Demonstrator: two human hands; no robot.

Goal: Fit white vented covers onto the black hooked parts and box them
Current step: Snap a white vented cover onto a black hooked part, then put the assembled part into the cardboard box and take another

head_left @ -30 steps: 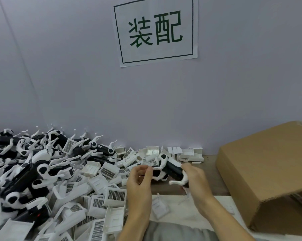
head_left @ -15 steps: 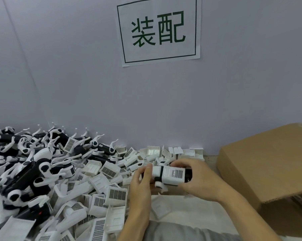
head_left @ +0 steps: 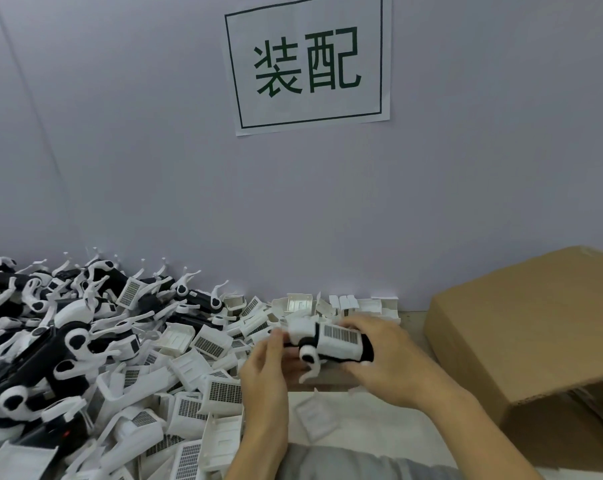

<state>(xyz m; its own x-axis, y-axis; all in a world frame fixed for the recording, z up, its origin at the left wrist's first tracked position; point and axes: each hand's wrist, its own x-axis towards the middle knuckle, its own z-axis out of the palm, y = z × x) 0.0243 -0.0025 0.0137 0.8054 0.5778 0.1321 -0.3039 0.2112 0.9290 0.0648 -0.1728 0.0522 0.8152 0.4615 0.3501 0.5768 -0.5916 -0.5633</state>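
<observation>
I hold one black hooked part point(head_left: 366, 351) level above the bench, with a white vented cover point(head_left: 340, 337) lying on its top, vent slots facing me. My right hand point(head_left: 386, 358) wraps its right end from behind and below. My left hand point(head_left: 267, 365) pinches its left end with thumb and fingers. A white hook hangs down from the middle of the part. A heap of black hooked parts point(head_left: 33, 348) fills the left. Loose white vented covers point(head_left: 210, 344) spread from there to the centre.
A brown cardboard box point(head_left: 522, 327) stands at the right, its flap leaning over the opening. A white sheet point(head_left: 362, 424) lies on the bench in front of me. A grey wall with a printed paper sign point(head_left: 308, 60) rises right behind the piles.
The part turned in my hands from hook side up to lying level with the white vented cover on top. My right hand slid over its right end.
</observation>
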